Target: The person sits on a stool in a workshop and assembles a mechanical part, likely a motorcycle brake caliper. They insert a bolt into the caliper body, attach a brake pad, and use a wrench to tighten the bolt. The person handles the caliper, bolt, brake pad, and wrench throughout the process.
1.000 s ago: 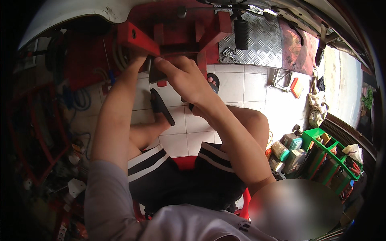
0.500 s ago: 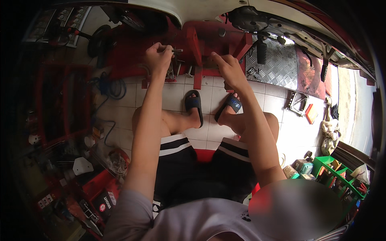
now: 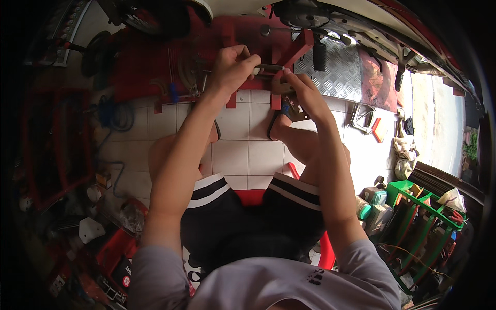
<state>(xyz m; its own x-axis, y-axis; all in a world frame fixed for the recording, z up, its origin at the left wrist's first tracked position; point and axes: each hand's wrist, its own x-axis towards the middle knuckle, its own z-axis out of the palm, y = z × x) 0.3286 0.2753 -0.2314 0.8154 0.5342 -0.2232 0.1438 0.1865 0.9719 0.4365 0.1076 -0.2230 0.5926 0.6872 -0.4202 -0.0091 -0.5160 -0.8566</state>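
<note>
Your left hand (image 3: 233, 70), now closer to your right hand (image 3: 306, 94), clenches one rod (image 3: 270, 67) pointing right; I cannot tell the right's grip.

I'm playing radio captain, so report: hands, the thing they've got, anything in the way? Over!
Left hand gripping a slim rod. Right hand at the rod's other end. Red post close beyond the right hand; contact unclear.

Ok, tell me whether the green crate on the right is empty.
Not empty: the green crate shows red-handled items inside its right end. How full it is, I cannot tell.
</note>
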